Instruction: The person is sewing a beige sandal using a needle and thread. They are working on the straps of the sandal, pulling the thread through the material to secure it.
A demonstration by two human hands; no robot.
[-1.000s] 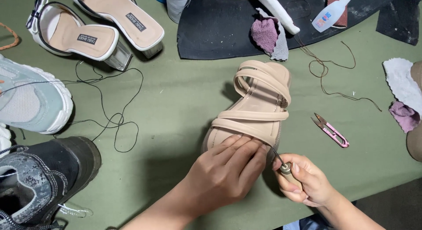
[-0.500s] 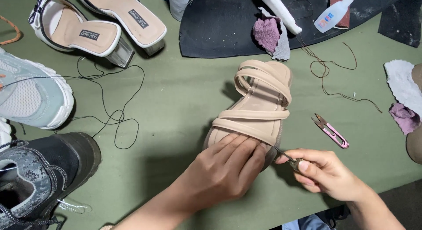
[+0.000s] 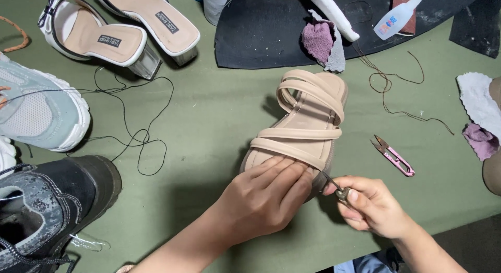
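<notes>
Hands (image 3: 313, 200) on beige sandal (image 3: 308, 121), awl (image 3: 334, 185)

1. Beige strappy sandal (image 3: 308, 128): lies sole-down on the green bench, mid-way across, heel end toward the near edge.
2. Thin metal awl (image 3: 334, 185): tilted, its tip at the sandal's heel side.

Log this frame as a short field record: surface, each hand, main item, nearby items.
Surface: green cloth
Left hand: pressing down on heel end of beige strappy sandal
Right hand: pinching a thin metal awl-like tool, tip at the sandal's edge
Nearby: pink thread snips, loose black thread, black boot, grey sneaker
</notes>
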